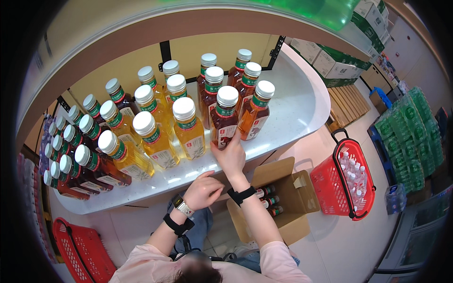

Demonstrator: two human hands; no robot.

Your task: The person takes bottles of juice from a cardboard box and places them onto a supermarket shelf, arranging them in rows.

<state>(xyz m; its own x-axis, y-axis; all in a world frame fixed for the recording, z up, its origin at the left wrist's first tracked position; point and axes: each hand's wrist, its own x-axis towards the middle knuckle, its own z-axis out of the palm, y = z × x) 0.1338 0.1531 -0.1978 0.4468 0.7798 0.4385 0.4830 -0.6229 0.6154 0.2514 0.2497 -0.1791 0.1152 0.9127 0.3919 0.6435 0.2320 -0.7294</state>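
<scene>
My right hand [230,155] grips the lower part of a dark red tea bottle [226,115] with a white cap, which stands upright at the front of a white shelf [293,116]. Directly to its right is an amber tea bottle [257,111]; more dark bottles [214,85] line up behind. Yellow tea bottles [189,132] stand in rows to the left, followed by further dark ones [99,166]. In front of the shelf edge hovers my left hand [201,191], fingers loosely bent, holding nothing. Below my right forearm, an opened cardboard box [292,208] contains several capped bottles [270,201].
A red basket [325,187] with clear bottles stands right of the box; another red basket [81,247] is at lower left. An upper shelf [212,23] overhangs the bottles. Green packs [407,138], a wooden pallet [348,104] and stacked cartons [332,63] are at right.
</scene>
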